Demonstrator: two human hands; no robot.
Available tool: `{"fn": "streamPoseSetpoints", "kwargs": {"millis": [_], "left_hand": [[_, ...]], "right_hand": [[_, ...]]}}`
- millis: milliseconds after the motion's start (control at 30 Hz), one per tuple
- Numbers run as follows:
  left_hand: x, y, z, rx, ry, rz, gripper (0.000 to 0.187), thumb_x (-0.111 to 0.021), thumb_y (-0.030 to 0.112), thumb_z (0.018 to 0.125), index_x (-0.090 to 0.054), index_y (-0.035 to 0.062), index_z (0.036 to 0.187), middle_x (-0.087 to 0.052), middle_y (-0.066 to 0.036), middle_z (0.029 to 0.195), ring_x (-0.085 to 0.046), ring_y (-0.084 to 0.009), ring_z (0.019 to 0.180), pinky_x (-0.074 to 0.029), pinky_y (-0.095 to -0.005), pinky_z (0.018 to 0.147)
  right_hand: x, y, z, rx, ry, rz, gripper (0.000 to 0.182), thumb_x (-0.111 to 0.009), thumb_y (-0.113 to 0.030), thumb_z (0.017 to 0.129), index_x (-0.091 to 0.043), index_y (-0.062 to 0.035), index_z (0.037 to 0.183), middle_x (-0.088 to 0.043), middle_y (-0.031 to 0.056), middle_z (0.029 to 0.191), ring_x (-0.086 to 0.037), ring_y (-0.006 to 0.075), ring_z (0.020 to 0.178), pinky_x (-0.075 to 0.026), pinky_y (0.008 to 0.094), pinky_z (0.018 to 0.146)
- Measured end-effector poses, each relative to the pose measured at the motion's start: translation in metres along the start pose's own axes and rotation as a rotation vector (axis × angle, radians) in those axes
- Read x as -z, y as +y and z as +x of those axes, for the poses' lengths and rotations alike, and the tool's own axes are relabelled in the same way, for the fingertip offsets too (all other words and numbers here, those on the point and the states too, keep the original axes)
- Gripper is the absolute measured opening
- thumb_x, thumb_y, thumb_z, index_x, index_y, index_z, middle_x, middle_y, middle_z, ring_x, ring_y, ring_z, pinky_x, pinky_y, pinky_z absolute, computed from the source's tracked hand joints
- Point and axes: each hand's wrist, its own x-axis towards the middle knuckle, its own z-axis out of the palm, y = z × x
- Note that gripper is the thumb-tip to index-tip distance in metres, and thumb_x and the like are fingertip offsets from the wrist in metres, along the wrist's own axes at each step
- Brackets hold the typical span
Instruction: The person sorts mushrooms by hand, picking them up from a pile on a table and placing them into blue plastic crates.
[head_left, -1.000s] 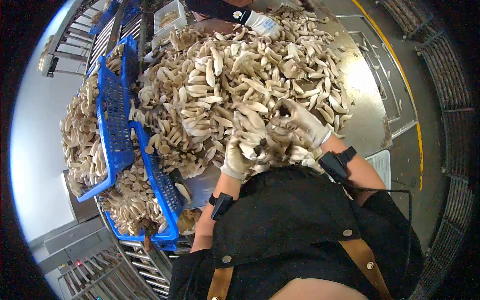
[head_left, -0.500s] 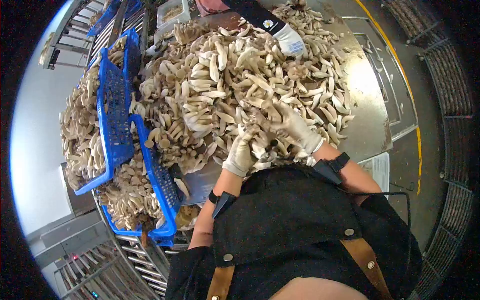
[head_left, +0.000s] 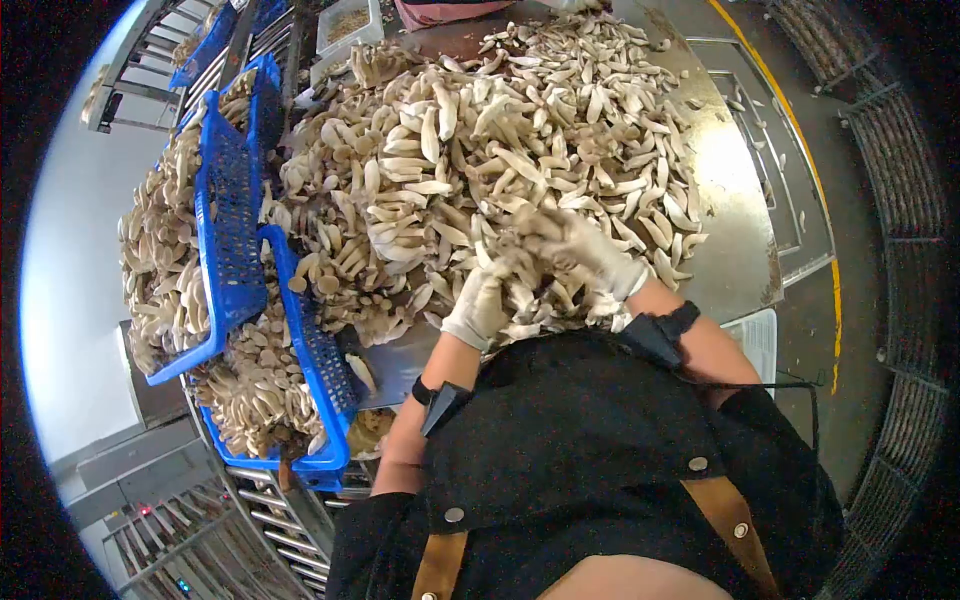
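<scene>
A large heap of pale mushrooms covers the metal table in front of me. My left hand, in a white glove, is closed around a mushroom cluster at the near edge of the heap. Close by on the right, my right hand reaches over the same cluster, its glove dirty at the fingers. Motion smears those fingertips, so what they hold, if anything, cannot be made out. The two hands are a short way apart, low over the pile.
Two blue crates, a far one and a near one, stand at the left, full of mushrooms. A white bin sits by my right elbow. Bare metal tabletop shows at the right. Another person's pink garment is at the far edge.
The other person's dark sleeve and white glove have withdrawn from the far side of the heap. My right hand has shifted slightly left; my left hand stays nearly in place.
</scene>
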Motion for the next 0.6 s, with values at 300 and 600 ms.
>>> {"fn": "streamPoseSetpoints", "kwargs": {"millis": [300, 600], "left_hand": [[0.006, 0.005, 0.008, -0.002, 0.084, -0.152, 0.022, -0.058, 0.015, 0.085, -0.058, 0.0079, 0.106, -0.062, -0.003, 0.096, -0.061, -0.0177, 0.085, -0.051, -0.0352, 0.078], [-0.001, -0.001, -0.003, -0.005, 0.078, 0.033, 0.023, -0.054, 0.013, 0.09, -0.056, 0.0046, 0.111, -0.06, -0.006, 0.098, -0.06, -0.0176, 0.087, -0.052, -0.0301, 0.075]], "right_hand": [[0.067, -0.008, -0.039, -0.232, 0.128, 0.326, 0.049, -0.055, 0.005, 0.081, -0.04, 0.0017, 0.128, -0.056, 0.0054, 0.106, -0.055, 0.0108, 0.09, -0.048, 0.0238, 0.073], [0.126, -0.09, -0.155, -0.327, -0.371, -1.064, 0.045, -0.062, -0.016, 0.079, -0.05, 0.0012, 0.118, -0.059, 0.0215, 0.108, -0.06, 0.0289, 0.096, -0.048, 0.0326, 0.083]]}}
